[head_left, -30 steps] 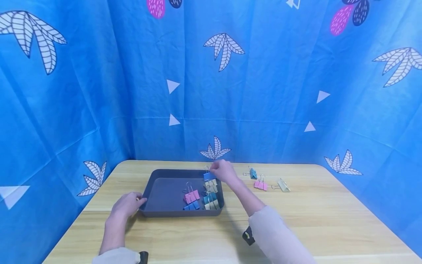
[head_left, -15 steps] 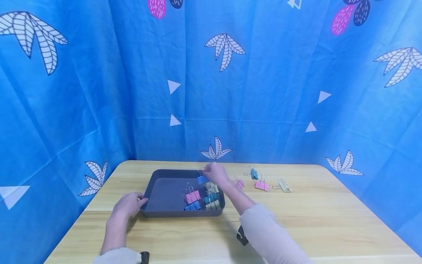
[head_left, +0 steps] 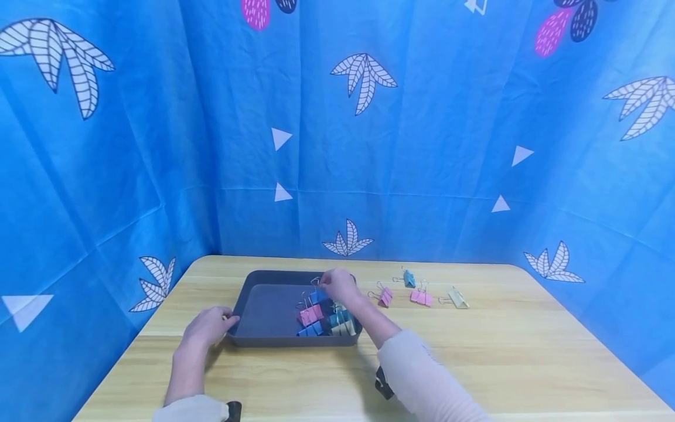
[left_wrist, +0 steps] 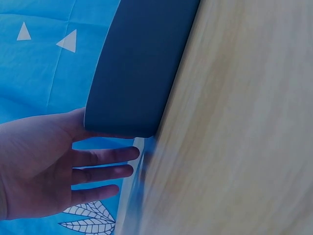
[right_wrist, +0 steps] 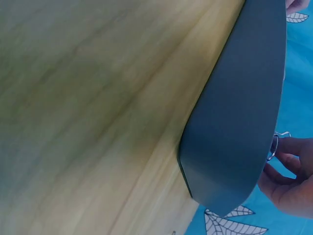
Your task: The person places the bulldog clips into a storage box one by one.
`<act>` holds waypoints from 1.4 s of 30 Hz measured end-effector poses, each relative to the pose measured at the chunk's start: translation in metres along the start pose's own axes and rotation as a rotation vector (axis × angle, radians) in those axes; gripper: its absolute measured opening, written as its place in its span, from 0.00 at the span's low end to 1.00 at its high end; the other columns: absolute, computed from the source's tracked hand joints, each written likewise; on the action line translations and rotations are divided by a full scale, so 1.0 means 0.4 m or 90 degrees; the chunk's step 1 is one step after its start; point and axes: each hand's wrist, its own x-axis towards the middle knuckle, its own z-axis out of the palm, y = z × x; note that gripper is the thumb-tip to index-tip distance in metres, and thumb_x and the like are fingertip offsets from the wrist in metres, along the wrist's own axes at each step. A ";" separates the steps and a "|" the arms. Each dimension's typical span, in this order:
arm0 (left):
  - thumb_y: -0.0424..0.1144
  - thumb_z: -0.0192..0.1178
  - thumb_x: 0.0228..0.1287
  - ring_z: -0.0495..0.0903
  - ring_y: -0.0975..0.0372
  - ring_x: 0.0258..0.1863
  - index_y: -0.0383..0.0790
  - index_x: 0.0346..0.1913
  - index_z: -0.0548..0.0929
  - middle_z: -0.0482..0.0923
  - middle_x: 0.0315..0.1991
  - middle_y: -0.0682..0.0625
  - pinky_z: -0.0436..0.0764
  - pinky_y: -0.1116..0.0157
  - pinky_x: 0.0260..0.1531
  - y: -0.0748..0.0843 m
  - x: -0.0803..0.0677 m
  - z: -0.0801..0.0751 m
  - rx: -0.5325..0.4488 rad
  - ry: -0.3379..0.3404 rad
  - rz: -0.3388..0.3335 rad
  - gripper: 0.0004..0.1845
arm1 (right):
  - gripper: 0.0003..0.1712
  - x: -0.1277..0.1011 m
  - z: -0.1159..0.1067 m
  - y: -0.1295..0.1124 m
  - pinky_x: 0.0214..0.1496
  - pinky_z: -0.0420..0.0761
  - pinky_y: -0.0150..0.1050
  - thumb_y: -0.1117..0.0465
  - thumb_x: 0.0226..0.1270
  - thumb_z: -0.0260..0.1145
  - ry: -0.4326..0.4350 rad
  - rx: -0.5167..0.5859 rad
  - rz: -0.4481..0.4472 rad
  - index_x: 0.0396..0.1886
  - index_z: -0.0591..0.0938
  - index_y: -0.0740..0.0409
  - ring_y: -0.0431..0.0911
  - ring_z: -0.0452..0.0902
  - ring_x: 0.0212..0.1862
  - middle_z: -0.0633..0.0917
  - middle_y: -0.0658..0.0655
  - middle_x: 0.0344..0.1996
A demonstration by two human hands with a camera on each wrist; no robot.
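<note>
A dark grey tray (head_left: 290, 341) lies on the table, and my left hand (head_left: 205, 328) holds its left end between thumb and index finger. In the left wrist view, the other fingers (left_wrist: 102, 173) extend below the tray corner. Over the tray's right half, my right hand (head_left: 340, 287) pinches a blue binder clip (head_left: 318, 297) by its wire handle. That clip sits just behind a pink binder clip (head_left: 310, 315) and another blue binder clip (head_left: 311, 330). Beside them are a teal binder clip (head_left: 337, 318) and a pale yellow one (head_left: 344, 329), partly covered by the right forearm.
On the table right of the tray lie two pink clips, one nearer (head_left: 385, 297) and one farther right (head_left: 421, 298), a teal clip (head_left: 409, 278) and a pale yellow clip (head_left: 457, 298). A blue patterned curtain (head_left: 337, 146) hangs behind the table.
My right hand has carried the blue binder clip from the tray's back right leftward and nearer, behind the pink one. A pink clip on the table has come out from behind the forearm.
</note>
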 end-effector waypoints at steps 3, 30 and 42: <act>0.40 0.52 0.67 0.71 0.40 0.49 0.24 0.53 0.74 0.72 0.50 0.29 0.68 0.43 0.49 0.001 0.000 -0.001 0.000 -0.001 0.001 0.21 | 0.05 0.001 0.008 0.003 0.28 0.78 0.32 0.66 0.61 0.63 -0.008 -0.006 0.009 0.30 0.84 0.62 0.42 0.76 0.26 0.83 0.55 0.27; 0.41 0.52 0.66 0.68 0.37 0.52 0.24 0.52 0.75 0.71 0.51 0.28 0.67 0.42 0.49 -0.003 0.001 0.002 0.004 -0.001 0.011 0.21 | 0.11 0.004 0.009 0.032 0.35 0.80 0.36 0.68 0.61 0.61 -0.035 0.007 -0.005 0.44 0.80 0.65 0.48 0.78 0.37 0.82 0.59 0.37; 0.41 0.52 0.66 0.69 0.38 0.51 0.24 0.52 0.75 0.72 0.50 0.29 0.68 0.43 0.48 -0.008 0.003 -0.001 0.004 -0.006 0.013 0.21 | 0.10 -0.012 -0.045 0.018 0.42 0.79 0.40 0.69 0.63 0.59 -0.012 0.032 -0.058 0.42 0.81 0.65 0.50 0.79 0.40 0.82 0.59 0.40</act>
